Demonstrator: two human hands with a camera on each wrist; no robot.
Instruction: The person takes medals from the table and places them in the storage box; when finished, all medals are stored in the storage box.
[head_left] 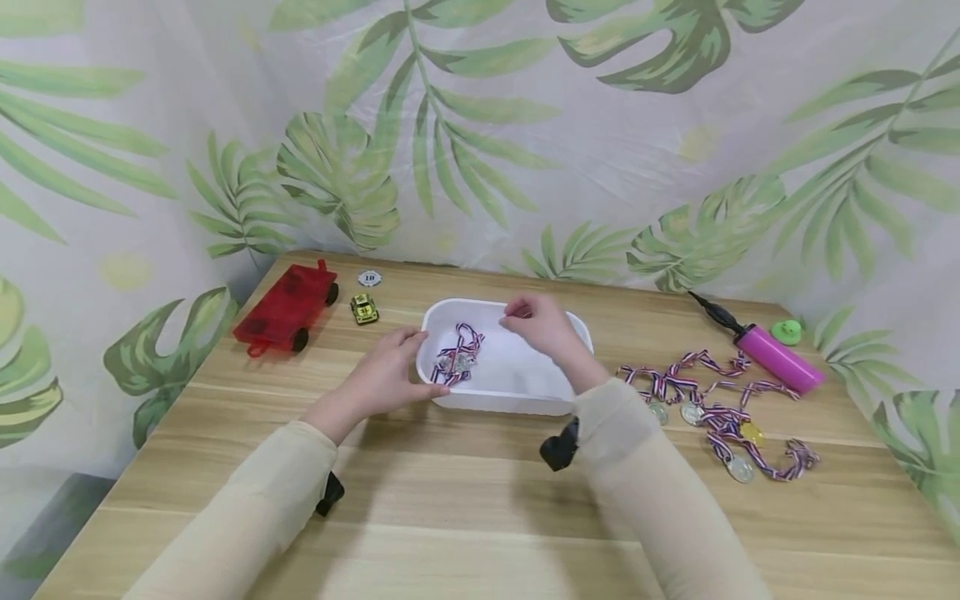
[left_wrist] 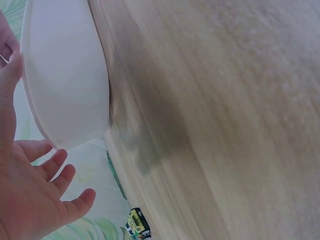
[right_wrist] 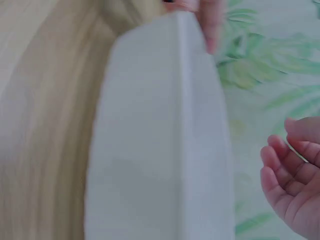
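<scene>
A white plastic tub [head_left: 517, 385] stands mid-table, also seen blurred in the left wrist view [left_wrist: 65, 75] and the right wrist view [right_wrist: 160, 140]. One medal with a red, white and blue ribbon [head_left: 459, 354] lies in its left part. My left hand [head_left: 401, 367] is at the tub's left end; its fingers [left_wrist: 55, 170] are spread and straight, the thumb by the rim. My right hand [head_left: 528, 321] hovers over the tub's far rim with loosely curled fingers [right_wrist: 280, 165] and nothing in them.
Several more ribboned medals [head_left: 712, 408] lie in a pile right of the tub, a pink hand pump [head_left: 772, 354] beyond them. At the back left are a red toy trailer [head_left: 287, 308], a yellow toy car [head_left: 364, 309] and a white chip [head_left: 369, 278]. Leaf-print cloth hangs behind.
</scene>
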